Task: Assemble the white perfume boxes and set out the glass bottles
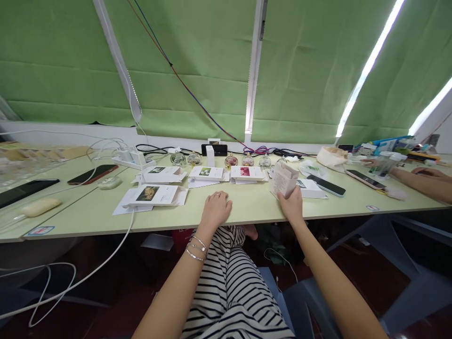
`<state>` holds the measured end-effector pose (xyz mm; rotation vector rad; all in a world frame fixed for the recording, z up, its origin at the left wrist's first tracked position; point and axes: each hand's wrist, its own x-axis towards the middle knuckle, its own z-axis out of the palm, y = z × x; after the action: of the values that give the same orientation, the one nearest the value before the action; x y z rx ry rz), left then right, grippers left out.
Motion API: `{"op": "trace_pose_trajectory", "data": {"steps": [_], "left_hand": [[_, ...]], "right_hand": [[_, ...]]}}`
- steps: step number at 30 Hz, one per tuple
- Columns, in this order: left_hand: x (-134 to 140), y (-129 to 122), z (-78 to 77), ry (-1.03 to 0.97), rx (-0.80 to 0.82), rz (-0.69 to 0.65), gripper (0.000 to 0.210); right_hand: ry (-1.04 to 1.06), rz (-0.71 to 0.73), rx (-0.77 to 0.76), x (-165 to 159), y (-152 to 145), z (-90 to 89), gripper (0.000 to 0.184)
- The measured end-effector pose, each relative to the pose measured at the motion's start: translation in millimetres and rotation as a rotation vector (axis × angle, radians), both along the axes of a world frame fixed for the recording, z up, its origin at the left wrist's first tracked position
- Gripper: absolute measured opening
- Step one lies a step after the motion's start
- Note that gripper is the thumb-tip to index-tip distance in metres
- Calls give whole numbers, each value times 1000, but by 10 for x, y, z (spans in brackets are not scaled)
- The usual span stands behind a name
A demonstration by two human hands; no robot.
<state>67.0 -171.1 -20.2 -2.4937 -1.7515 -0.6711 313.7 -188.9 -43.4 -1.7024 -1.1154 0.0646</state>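
My right hand [292, 203] grips a small white cardboard box [284, 180], tilted up just above the table, with small print on the side facing me. My left hand [216, 207] lies palm down at the table's front edge, thumb apart, holding nothing. Before it are white boxes with flower pictures: one with a white flower [208, 173], one with a pink flower [248, 173] and one with a yellow flower [155, 194]. Another picture box [309, 188] lies just right of my right hand. Behind the boxes stand several round glass bottles, among them a reddish one [231, 160].
A dark phone [326, 185] lies to the right, near a co-worker's arms [420, 186] and clear containers [384, 164]. A phone displaying a clock [219, 150] stands at the back. Left are a power strip [130, 157], a white mouse [109, 182] and a cable [120, 247] hanging over the edge.
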Motion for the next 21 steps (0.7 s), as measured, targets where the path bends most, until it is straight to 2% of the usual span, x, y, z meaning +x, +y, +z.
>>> {"op": "trace_pose_trajectory", "data": {"steps": [4, 14, 21], "left_hand": [[-10, -6, -5, -7, 3, -2, 26], [-13, -6, -8, -18, 2, 3, 26], [-14, -20, -1, -21, 6, -3, 26]], "right_hand": [[-35, -130, 32, 8, 35, -48, 54], [-65, -115, 27, 10, 50, -53, 69], [-83, -108, 55, 8, 49, -63, 67]]}}
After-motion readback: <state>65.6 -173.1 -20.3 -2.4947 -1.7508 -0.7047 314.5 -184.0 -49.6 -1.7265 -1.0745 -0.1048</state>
